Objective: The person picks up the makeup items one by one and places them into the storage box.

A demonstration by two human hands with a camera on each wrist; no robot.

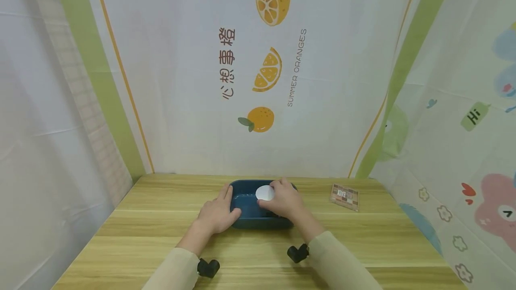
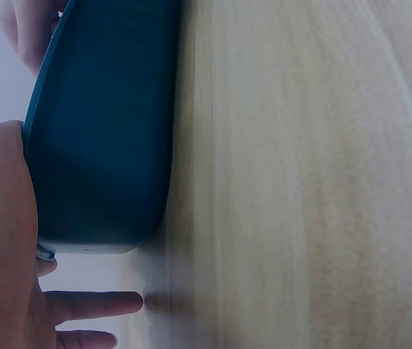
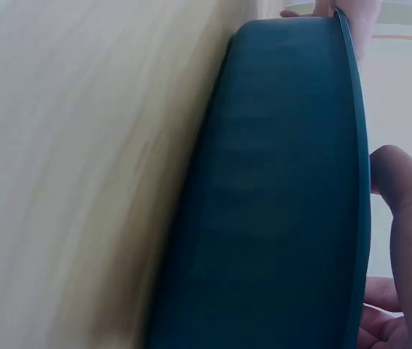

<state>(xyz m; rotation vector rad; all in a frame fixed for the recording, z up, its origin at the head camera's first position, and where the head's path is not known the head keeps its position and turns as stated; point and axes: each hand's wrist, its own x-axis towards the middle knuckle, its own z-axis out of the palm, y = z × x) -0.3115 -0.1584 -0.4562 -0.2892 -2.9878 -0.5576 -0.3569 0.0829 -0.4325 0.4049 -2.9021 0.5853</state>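
A dark blue rectangular basin (image 1: 246, 202) sits on the table, its front wall (image 2: 104, 145) close in the left wrist view. At its left end my left hand (image 1: 217, 214) touches the rim, with the thumb over the front left corner and straight fingers (image 2: 97, 303) along the outside. Over the right half of the basin, my right hand (image 1: 287, 199) pinches a white round flat disc (image 1: 264, 193) between thumb and fingers. The disc's pale face points up and left. In the right wrist view the right thumb (image 3: 395, 163) shows above the rim, while the disc is hidden.
To the right of the basin a flat square palette-like case (image 1: 344, 197) with brown and pink checks lies on the wood-grain table (image 1: 161, 209). Printed curtains hang behind (image 1: 193, 138) and at both sides. A black wrist camera (image 1: 298, 253) sits on each wrist.
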